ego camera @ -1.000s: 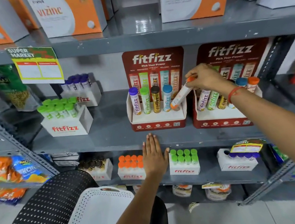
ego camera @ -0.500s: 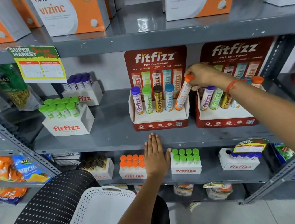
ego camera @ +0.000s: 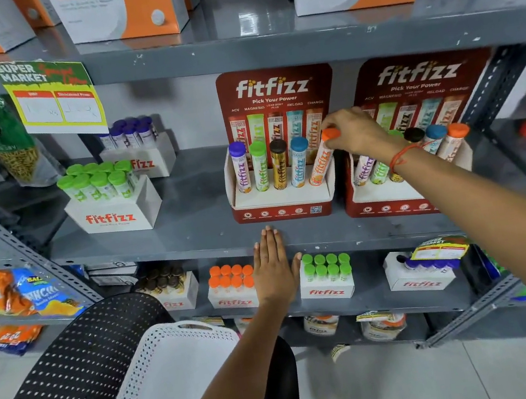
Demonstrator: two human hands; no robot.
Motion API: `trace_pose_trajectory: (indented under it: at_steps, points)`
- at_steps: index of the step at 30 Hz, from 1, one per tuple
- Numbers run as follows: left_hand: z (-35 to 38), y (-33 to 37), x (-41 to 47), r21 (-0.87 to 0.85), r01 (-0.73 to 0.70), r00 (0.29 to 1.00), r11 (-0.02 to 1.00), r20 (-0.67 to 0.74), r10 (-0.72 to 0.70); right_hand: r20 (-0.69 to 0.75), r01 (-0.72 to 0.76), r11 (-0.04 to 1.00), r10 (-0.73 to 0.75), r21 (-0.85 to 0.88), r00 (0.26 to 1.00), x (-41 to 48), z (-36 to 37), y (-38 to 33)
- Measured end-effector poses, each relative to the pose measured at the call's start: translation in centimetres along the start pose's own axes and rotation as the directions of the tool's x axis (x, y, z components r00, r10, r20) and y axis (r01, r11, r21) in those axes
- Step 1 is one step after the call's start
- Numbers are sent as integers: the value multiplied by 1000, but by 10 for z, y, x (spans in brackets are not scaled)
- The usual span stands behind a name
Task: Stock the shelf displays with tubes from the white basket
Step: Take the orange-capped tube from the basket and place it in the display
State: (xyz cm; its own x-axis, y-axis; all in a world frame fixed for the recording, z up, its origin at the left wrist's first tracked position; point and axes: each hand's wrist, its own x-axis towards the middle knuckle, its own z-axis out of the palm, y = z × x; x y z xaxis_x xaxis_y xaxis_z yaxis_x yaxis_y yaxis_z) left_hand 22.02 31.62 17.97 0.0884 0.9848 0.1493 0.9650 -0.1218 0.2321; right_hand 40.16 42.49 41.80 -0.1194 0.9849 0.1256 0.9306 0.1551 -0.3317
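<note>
My right hand (ego camera: pixel 359 133) grips the orange cap of an orange-capped tube (ego camera: pixel 321 161), which leans in the rightmost slot of the left red fitfizz display (ego camera: pixel 282 212). Purple, green, black and blue capped tubes stand upright beside it. A second red display (ego camera: pixel 391 206) to the right holds several tubes, partly hidden by my forearm. My left hand (ego camera: pixel 273 270) lies flat, fingers together, against the front edge of the grey shelf (ego camera: pixel 166 243). The white basket (ego camera: pixel 165 382) sits below at the bottom; what shows of its inside is bare.
White fitfizz boxes of green-capped tubes (ego camera: pixel 109 200) and purple-capped tubes (ego camera: pixel 137 146) stand at the left of the shelf. The lower shelf carries boxes of orange-capped tubes (ego camera: pixel 232 288), green-capped tubes (ego camera: pixel 326 278) and others. A black perforated chair back (ego camera: pixel 60 380) is beside the basket. Snack bags hang left.
My right hand has lowered the orange-capped tube into the rightmost slot of the left display and stood it more upright. My left hand has stayed on the shelf edge.
</note>
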Motion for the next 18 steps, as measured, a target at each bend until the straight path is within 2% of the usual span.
trace_pose_trajectory:
  at_steps: [6,11,14,18]
  points:
    - [4,1,1,2,19,1000,1000,3,-19,90,21,1000,-20,-19,996,1,18,0]
    - [6,0,1,2,6,1000,1000,2,-6,57,9,999,-7,-41,998,3,25,1]
    - [-6,5,3,4,21,996,1000,86,-21,57,-11,996,16,-84,998,-6,25,-5]
    - [-43,18,6,-106,89,982,990,175,-69,-60,-37,997,34,-63,998,-30,18,-18]
